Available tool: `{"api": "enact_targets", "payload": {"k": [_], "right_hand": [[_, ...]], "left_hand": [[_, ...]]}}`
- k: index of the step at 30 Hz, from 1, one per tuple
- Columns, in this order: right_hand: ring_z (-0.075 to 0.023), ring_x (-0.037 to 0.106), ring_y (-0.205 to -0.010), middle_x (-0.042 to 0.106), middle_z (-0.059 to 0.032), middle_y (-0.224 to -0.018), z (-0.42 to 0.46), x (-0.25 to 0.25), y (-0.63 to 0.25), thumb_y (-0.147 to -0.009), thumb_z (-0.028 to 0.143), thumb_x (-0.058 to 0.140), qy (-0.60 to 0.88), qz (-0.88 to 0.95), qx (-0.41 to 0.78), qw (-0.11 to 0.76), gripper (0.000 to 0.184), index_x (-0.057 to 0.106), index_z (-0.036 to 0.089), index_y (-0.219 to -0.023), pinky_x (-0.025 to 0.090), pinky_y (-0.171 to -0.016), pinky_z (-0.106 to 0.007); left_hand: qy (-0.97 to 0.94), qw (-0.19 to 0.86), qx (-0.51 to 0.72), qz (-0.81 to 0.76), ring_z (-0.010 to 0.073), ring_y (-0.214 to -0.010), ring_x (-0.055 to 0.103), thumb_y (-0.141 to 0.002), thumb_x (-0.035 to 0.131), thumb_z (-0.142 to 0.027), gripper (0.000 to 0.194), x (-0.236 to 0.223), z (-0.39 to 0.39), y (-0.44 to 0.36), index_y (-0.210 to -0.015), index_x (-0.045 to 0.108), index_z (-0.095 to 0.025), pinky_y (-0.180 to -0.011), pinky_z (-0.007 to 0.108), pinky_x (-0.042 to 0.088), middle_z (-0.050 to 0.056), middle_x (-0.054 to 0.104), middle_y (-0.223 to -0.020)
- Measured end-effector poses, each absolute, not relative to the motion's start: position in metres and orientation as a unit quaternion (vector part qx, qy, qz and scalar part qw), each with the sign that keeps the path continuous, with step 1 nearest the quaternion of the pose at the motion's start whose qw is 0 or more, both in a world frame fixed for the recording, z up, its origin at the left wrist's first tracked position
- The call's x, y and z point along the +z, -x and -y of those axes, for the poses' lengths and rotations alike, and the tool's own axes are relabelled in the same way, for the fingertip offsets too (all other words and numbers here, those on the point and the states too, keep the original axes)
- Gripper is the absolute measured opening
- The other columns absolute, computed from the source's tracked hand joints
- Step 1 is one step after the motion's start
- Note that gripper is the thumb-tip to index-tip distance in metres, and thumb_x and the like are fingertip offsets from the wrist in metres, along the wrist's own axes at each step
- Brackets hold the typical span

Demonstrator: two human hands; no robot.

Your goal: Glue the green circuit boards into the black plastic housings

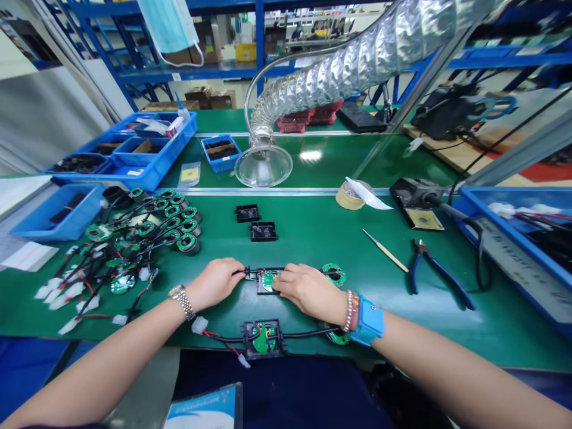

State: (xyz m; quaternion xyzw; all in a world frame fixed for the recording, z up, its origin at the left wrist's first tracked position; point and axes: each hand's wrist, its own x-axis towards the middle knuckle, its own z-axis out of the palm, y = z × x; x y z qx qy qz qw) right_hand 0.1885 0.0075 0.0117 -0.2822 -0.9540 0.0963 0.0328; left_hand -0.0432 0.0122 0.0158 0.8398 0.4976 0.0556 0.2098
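Green circuit board (269,280) sits in a black box (263,292). Left of the box, the left hand (218,280) pinches a cable (246,272); over its right side curls the right hand (310,289), its grip hidden.

On the surface (308,238), one case (271,354) lay nearest me, a second case (264,291) just behind it with my left fingers (236,268) at its left end and my right fingers (290,277) over its right, and two more cases (263,232) farther back. A heap of wired boards (145,227) spread to the left; a pick (388,253), then pliers (447,280), then a bin (521,256) lay to the right. Behind, a small box (224,164), a hood (263,168) and a tape roll (347,199) ran left to right.
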Motion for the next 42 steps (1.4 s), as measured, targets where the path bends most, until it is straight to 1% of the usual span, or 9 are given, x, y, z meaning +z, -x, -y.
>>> {"api": "enact_targets", "payload": {"k": [3, 8, 15, 20, 24, 30, 33, 36, 42], "right_hand": [[-0.0158, 0.044, -0.075, 0.06, -0.0054, -0.081, -0.008, 0.012, -0.188, -0.088, 0.02, 0.043, 0.283, 0.954, 0.094, 0.035, 0.019, 0.062, 0.018, -0.087, 0.032, -0.065, -0.027], [-0.0159, 0.044, -0.075, 0.06, -0.0048, -0.081, -0.009, 0.012, -0.188, -0.087, 0.02, 0.044, 0.284, 0.953, 0.097, 0.033, 0.018, 0.062, 0.018, -0.084, 0.033, -0.064, -0.027], [-0.0154, 0.043, -0.074, 0.059, -0.0051, -0.079, -0.009, 0.012, -0.188, -0.087, 0.02, 0.043, 0.28, 0.953, 0.102, 0.046, 0.02, 0.062, 0.017, -0.083, 0.035, -0.067, -0.027], [-0.0156, 0.044, -0.075, 0.059, -0.005, -0.08, -0.009, 0.013, -0.189, -0.087, 0.02, 0.045, 0.282, 0.953, 0.107, 0.038, 0.018, 0.062, 0.017, -0.084, 0.036, -0.068, -0.027], [-0.0158, 0.044, -0.075, 0.06, -0.0049, -0.081, -0.009, 0.013, -0.189, -0.087, 0.02, 0.045, 0.282, 0.953, 0.108, 0.031, 0.018, 0.062, 0.017, -0.084, 0.036, -0.068, -0.028], [-0.0161, 0.044, -0.075, 0.06, -0.0052, -0.081, -0.01, 0.013, -0.189, -0.089, 0.021, 0.041, 0.283, 0.952, 0.11, 0.03, 0.022, 0.063, 0.017, -0.085, 0.036, -0.067, -0.028], [-0.0161, 0.044, -0.075, 0.06, -0.0054, -0.081, -0.01, 0.013, -0.188, -0.088, 0.02, 0.041, 0.283, 0.952, 0.108, 0.034, 0.022, 0.063, 0.017, -0.085, 0.036, -0.068, -0.028], [-0.016, 0.044, -0.075, 0.059, -0.0055, -0.08, -0.009, 0.013, -0.189, -0.087, 0.019, 0.042, 0.284, 0.952, 0.105, 0.038, 0.02, 0.063, 0.017, -0.085, 0.035, -0.068, -0.028], [-0.0159, 0.044, -0.076, 0.059, -0.005, -0.08, -0.008, 0.012, -0.189, -0.087, 0.018, 0.042, 0.286, 0.952, 0.103, 0.032, 0.02, 0.062, 0.017, -0.084, 0.035, -0.068, -0.028]], "left_hand": [[-0.849, 0.204, 0.031, -0.487, 0.0182, -0.074, 0.059, -0.086, 0.041, -0.023, 0.023, 0.018, -0.015, 0.043, -0.08, 0.063, -0.017, -0.069, 0.028, 0.045, 0.005, 0.065, -0.081], [-0.857, 0.218, 0.113, -0.454, 0.0167, -0.091, 0.058, -0.084, 0.046, -0.022, 0.017, 0.02, -0.017, 0.04, -0.085, 0.063, -0.017, -0.082, 0.025, 0.043, 0.004, 0.065, -0.096], [-0.825, 0.272, -0.018, -0.496, 0.014, -0.06, 0.054, -0.086, 0.039, -0.027, 0.023, 0.034, -0.022, 0.037, -0.076, 0.058, -0.019, -0.057, 0.024, 0.039, -0.001, 0.061, -0.065], [-0.869, 0.183, -0.007, -0.46, 0.017, -0.074, 0.056, -0.081, 0.046, -0.019, 0.012, 0.035, -0.026, 0.036, -0.078, 0.058, -0.019, -0.066, 0.027, 0.042, 0.002, 0.061, -0.08], [-0.873, 0.084, 0.018, -0.48, 0.0194, -0.08, 0.055, -0.079, 0.042, -0.009, 0.019, 0.03, -0.021, 0.033, -0.083, 0.058, -0.018, -0.07, 0.03, 0.043, 0.005, 0.059, -0.085], [-0.879, 0.195, 0.068, -0.429, 0.016, -0.082, 0.056, -0.087, 0.042, -0.022, 0.018, 0.023, -0.014, 0.04, -0.088, 0.06, -0.019, -0.074, 0.027, 0.045, 0.004, 0.06, -0.088], [-0.869, 0.224, 0.051, -0.438, 0.0156, -0.081, 0.057, -0.086, 0.043, -0.022, 0.017, 0.017, -0.012, 0.044, -0.084, 0.06, -0.018, -0.075, 0.027, 0.045, 0.003, 0.06, -0.088], [-0.863, 0.209, 0.033, -0.458, 0.0161, -0.081, 0.056, -0.084, 0.046, -0.02, 0.013, 0.013, -0.009, 0.044, -0.082, 0.059, -0.018, -0.075, 0.028, 0.045, 0.003, 0.059, -0.089], [-0.87, 0.118, 0.132, -0.461, 0.0155, -0.083, 0.055, -0.088, 0.038, -0.021, 0.02, 0.006, 0.003, 0.034, -0.085, 0.058, -0.019, -0.072, 0.027, 0.046, 0.005, 0.056, -0.097]]}}
